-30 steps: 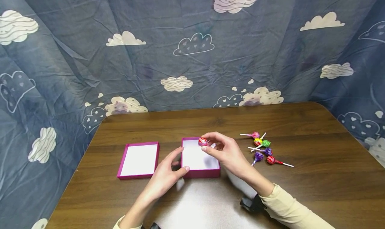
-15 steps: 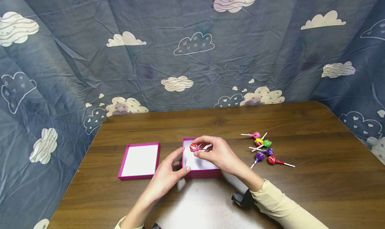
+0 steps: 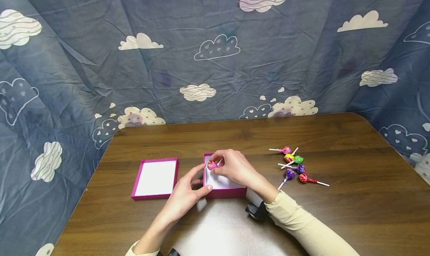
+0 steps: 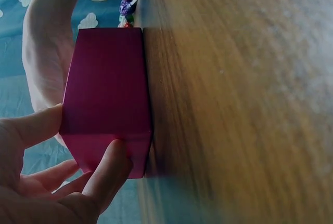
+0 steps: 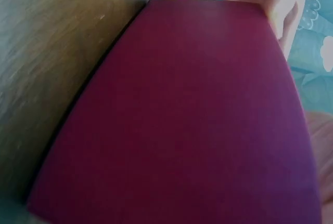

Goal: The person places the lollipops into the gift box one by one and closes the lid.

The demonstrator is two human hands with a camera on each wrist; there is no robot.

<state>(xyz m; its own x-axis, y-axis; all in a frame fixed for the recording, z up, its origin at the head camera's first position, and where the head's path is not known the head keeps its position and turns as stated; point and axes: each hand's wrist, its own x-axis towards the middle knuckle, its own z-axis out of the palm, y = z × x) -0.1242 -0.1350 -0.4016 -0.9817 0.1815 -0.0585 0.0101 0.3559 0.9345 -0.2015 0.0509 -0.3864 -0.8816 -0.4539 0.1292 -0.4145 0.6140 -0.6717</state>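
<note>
The right hand (image 3: 235, 168) pinches 1 lollipop (image 3: 212, 165) in a red and pink wrapper between thumb and fingertips, its white stick pointing towards 1 o'clock, with 12 o'clock away from the person. The held lollipop is over the 10 o'clock part of a magenta box (image 3: 224, 193) with a white inside; whether it touches the bottom I cannot tell. The left hand (image 3: 186, 192) comes in from 7 o'clock, fingers spread and gently bent, touching the box's left wall, thumb at its 7 o'clock corner.

At 9 o'clock from the box, near the left hand, lies a shallow magenta tray (image 3: 156, 177), white inside. At 3 o'clock from the box, 6 more lollipops lie grouped: a pink lollipop (image 3: 286, 150) farthest off, then a yellow lollipop (image 3: 289, 158) and a green lollipop (image 3: 298, 159) close together, 2 purple lollipops (image 3: 290, 174), and a red lollipop (image 3: 303, 178) nearest, its stick pointing between 3 and 4 o'clock. Everything stands on a brown wood-grain table (image 3: 245, 134). Beyond it, at 12 o'clock, hangs a blue-grey curtain (image 3: 181, 69) printed with pale clouds.
</note>
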